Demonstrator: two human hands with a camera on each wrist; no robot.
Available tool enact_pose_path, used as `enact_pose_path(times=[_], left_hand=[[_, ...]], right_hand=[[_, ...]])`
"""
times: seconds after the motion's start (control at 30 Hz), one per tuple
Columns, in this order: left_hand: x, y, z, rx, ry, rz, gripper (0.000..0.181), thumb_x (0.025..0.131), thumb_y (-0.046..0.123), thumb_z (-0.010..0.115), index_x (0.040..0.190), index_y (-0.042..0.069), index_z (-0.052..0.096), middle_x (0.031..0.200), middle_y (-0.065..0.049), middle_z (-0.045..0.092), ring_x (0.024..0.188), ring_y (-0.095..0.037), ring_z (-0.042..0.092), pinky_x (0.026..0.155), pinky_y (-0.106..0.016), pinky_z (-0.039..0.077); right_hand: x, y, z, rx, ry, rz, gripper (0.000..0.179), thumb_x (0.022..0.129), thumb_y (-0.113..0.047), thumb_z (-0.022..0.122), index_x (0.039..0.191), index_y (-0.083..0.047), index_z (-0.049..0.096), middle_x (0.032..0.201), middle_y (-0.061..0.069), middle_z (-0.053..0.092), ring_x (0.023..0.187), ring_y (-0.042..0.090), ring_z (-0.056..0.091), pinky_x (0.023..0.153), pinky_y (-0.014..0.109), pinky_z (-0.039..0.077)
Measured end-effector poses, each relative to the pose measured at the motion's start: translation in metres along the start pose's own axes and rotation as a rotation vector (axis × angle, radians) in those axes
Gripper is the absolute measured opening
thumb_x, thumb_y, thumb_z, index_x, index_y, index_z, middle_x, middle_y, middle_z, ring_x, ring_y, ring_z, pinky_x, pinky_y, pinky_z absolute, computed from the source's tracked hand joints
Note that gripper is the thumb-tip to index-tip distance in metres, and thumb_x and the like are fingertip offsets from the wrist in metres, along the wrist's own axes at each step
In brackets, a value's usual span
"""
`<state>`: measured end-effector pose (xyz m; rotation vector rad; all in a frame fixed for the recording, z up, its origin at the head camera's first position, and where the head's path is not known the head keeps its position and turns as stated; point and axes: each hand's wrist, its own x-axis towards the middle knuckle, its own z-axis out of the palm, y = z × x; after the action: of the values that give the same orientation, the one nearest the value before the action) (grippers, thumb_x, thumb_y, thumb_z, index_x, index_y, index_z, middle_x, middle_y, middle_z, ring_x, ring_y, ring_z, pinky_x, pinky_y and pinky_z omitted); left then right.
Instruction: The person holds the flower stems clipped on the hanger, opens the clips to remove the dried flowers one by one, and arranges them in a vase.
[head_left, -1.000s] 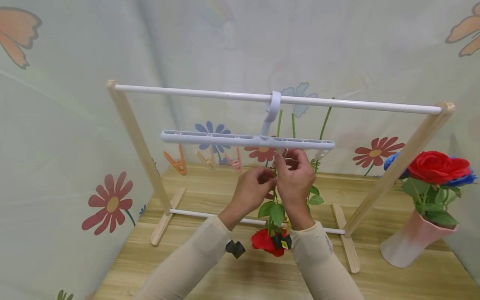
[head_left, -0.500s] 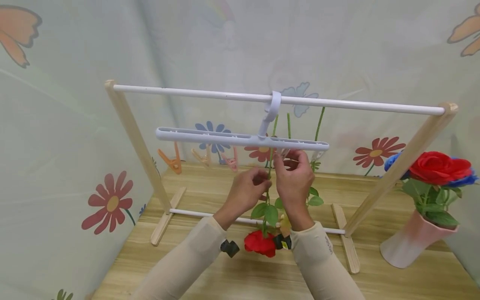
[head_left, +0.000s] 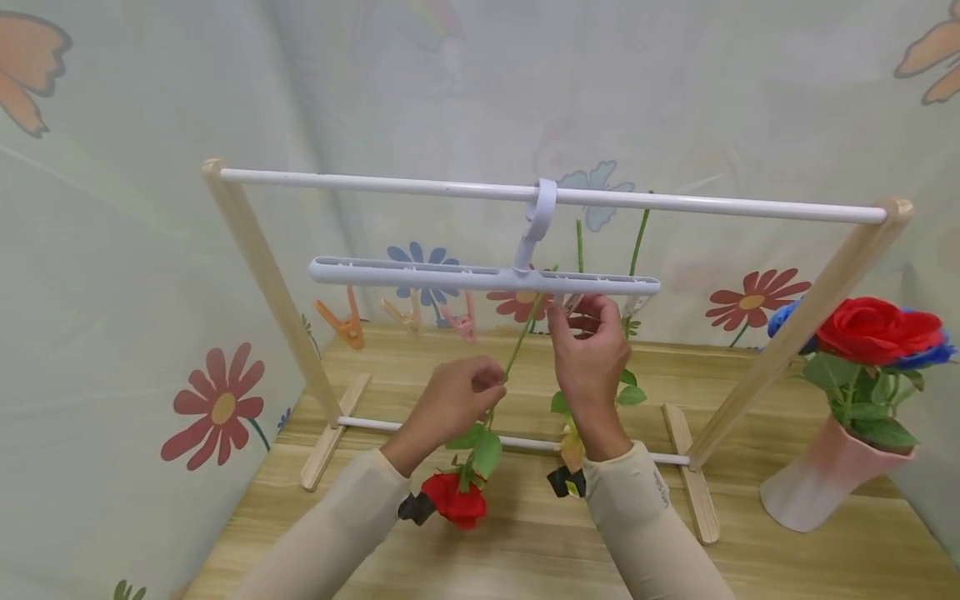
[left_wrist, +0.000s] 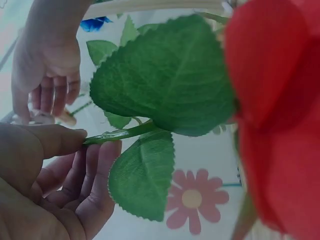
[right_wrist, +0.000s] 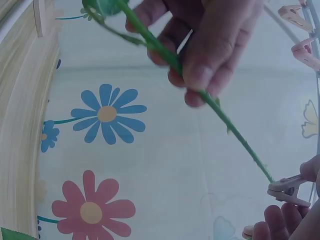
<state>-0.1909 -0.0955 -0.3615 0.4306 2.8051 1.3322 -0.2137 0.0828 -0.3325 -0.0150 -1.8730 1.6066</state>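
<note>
A red, layered rose [head_left: 455, 502] on a thin green stem [right_wrist: 238, 136] is held head-down below a pale lavender plastic hanger [head_left: 420, 276], pinched by the left grip [head_left: 457, 400]; a pale plastic clip [right_wrist: 286, 187] is pinched by the right grip [head_left: 591, 354] and is best kept steady while the tilted stem is guided. Red [head_left: 873, 331] and blue roses [head_left: 928, 357] are held in a pink-and-white vase [head_left: 821, 492].

My forearms [head_left: 337, 525] reach forward in cream fabric sleeves [head_left: 648, 533]; my bare left hand [head_left: 459, 398], thumb [left_wrist: 62, 139] to fingertips [left_wrist: 111, 151] in a pinch, sits lower than my bare right hand [head_left: 592, 354], also pinching.
</note>
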Motion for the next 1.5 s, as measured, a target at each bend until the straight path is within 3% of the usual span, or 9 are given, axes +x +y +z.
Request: enact_pose_path(times=[0.33,0.6,0.7,0.83,1.0,1.23,1.37,1.5], left_hand=[[-0.016,-0.012,-0.014,0.131,0.025,0.018,0.014,0.095,0.019,0.071,0.107,0.014,0.073,0.099,0.0,0.076,0.092,-0.015,0.07,0.083,-0.038,0.06],[-0.027,-0.022,-0.018,0.132,0.012,0.014,0.007,0.092,0.013,0.071,0.099,0.012,0.073,0.089,0.002,0.075,0.082,-0.01,0.066,0.075,-0.031,0.059],[-0.032,-0.025,-0.019,0.139,-0.002,0.017,0.005,0.092,0.012,0.071,0.097,0.013,0.073,0.086,0.004,0.074,0.079,-0.008,0.064,0.071,-0.028,0.057],[-0.038,-0.023,-0.02,0.176,0.002,0.043,0.005,0.092,0.013,0.072,0.095,0.016,0.073,0.084,0.007,0.072,0.077,-0.006,0.064,0.07,-0.026,0.057],[-0.04,-0.016,-0.021,0.241,0.02,0.101,0.007,0.091,0.012,0.072,0.094,0.017,0.074,0.085,0.007,0.072,0.076,-0.006,0.064,0.07,-0.025,0.057],[-0.039,-0.01,-0.022,0.322,0.026,0.125,0.007,0.092,0.01,0.072,0.095,0.016,0.074,0.083,0.006,0.068,0.075,-0.006,0.06,0.068,-0.024,0.054],[-0.039,-0.006,-0.022,0.386,0.049,0.187,0.013,0.091,0.007,0.07,0.099,0.015,0.076,0.084,0.005,0.068,0.075,-0.006,0.058,0.068,-0.023,0.052],[-0.039,-0.001,-0.021,0.445,0.086,0.249,0.018,0.09,0.006,0.068,0.102,0.016,0.077,0.087,0.005,0.068,0.075,-0.007,0.057,0.067,-0.023,0.051]], right_hand=[[-0.001,-0.001,-0.002,-0.006,-0.015,0.01,0.04,0.091,-0.028,0.076,0.12,-0.004,0.062,0.11,0.008,0.07,0.091,0.016,0.067,0.075,0.018,0.053],[-0.003,0.003,-0.003,-0.005,-0.026,-0.013,0.042,0.092,-0.029,0.076,0.122,-0.004,0.061,0.111,0.008,0.07,0.092,0.017,0.067,0.074,0.016,0.053],[-0.003,0.004,-0.004,0.002,-0.012,-0.013,0.042,0.091,-0.026,0.077,0.123,-0.004,0.062,0.112,0.008,0.07,0.093,0.017,0.067,0.077,0.02,0.055],[-0.003,0.007,-0.007,0.005,0.009,-0.01,0.039,0.091,-0.021,0.076,0.123,-0.003,0.063,0.112,0.01,0.07,0.093,0.015,0.067,0.078,0.022,0.055],[-0.004,0.005,-0.015,0.012,0.058,-0.045,0.033,0.095,-0.017,0.071,0.122,0.0,0.063,0.11,0.014,0.07,0.09,0.01,0.064,0.075,0.015,0.051],[-0.01,-0.001,-0.027,0.026,0.1,-0.222,0.025,0.099,-0.014,0.061,0.116,0.004,0.064,0.103,0.015,0.068,0.089,0.01,0.059,0.078,0.018,0.048],[-0.015,0.001,-0.035,-0.071,0.111,-0.427,0.023,0.091,-0.009,0.066,0.109,0.004,0.067,0.103,0.018,0.068,0.094,0.023,0.062,0.085,0.023,0.048],[-0.022,0.007,-0.043,-0.217,0.096,-0.62,0.023,0.086,-0.012,0.071,0.104,0.003,0.07,0.106,0.021,0.066,0.101,0.038,0.06,0.091,0.038,0.046]])
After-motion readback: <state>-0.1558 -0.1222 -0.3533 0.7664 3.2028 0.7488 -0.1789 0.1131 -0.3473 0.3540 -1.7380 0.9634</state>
